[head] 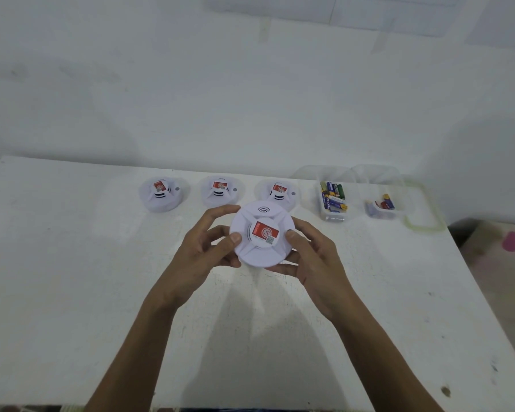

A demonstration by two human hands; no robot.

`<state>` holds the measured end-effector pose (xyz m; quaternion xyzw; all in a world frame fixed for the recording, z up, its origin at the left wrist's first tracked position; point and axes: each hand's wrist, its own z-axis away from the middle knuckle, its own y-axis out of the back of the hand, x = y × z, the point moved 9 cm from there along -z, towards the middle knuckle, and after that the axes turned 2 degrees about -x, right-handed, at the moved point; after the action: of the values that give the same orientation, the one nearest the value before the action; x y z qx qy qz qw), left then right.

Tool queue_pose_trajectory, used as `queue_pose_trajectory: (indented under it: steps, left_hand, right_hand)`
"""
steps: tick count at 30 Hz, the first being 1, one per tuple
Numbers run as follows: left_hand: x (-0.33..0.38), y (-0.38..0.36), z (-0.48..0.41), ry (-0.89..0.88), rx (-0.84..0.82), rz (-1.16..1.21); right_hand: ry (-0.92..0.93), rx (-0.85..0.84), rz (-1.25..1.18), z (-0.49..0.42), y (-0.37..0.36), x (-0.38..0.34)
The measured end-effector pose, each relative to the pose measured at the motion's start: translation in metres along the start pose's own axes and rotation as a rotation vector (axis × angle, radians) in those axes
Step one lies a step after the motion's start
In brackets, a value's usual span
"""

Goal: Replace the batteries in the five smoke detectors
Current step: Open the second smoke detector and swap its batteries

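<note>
I hold a white round smoke detector (260,257) above the table, its face with a red label turned up toward me. My left hand (204,248) grips its left rim, thumb on the top face. My right hand (312,254) grips the right rim, thumb on top and fingers underneath. Three more white smoke detectors stand in a row behind: one at the left (162,194), one in the middle (220,191), and one at the right (278,191), partly hidden by the held one. A clear tub of batteries (333,197) stands to their right.
A second clear tub (381,205) with a few batteries stands right of the first, and a clear lid with a green seal (425,212) lies beside it. The white table (72,278) meets a white wall behind; its right edge drops to the floor.
</note>
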<state>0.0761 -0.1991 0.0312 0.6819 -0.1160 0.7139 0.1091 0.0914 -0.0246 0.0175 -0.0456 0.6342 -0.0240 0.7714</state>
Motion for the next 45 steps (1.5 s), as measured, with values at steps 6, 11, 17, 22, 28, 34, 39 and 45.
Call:
queue_pose_trajectory:
  steps: [6,11,17,22,28,34,39,45]
  left_hand:
    - [0.000,0.000,0.000,-0.001,0.000,0.004]
    - [0.001,0.001,0.000,-0.007,-0.001,0.013]
    - [0.001,0.005,0.001,-0.007,0.007,0.021]
    - [-0.002,0.017,0.004,0.001,0.033,0.029]
    - [-0.008,0.050,0.008,0.009,0.152,0.002]
    - [-0.033,0.098,0.009,0.045,0.356,-0.025]
    - [-0.063,0.136,0.009,0.108,0.439,-0.146]
    - [-0.092,0.167,0.004,0.194,0.478,-0.305]
  right_hand:
    - [-0.004,0.002,-0.013,0.001,-0.001,-0.001]
    - [-0.031,0.006,-0.116,0.001,-0.003,0.000]
    - [-0.066,-0.047,-0.226,-0.004,-0.009,0.003]
    - [0.035,-0.075,-0.030,-0.002,-0.016,-0.005]
    - [0.127,-0.064,0.265,-0.011,-0.036,-0.016]
    - [0.288,-0.127,0.624,-0.025,-0.089,-0.013]
    - [0.319,-0.178,0.806,-0.053,-0.125,0.018]
    - [0.253,-0.236,0.843,-0.080,-0.147,0.050]
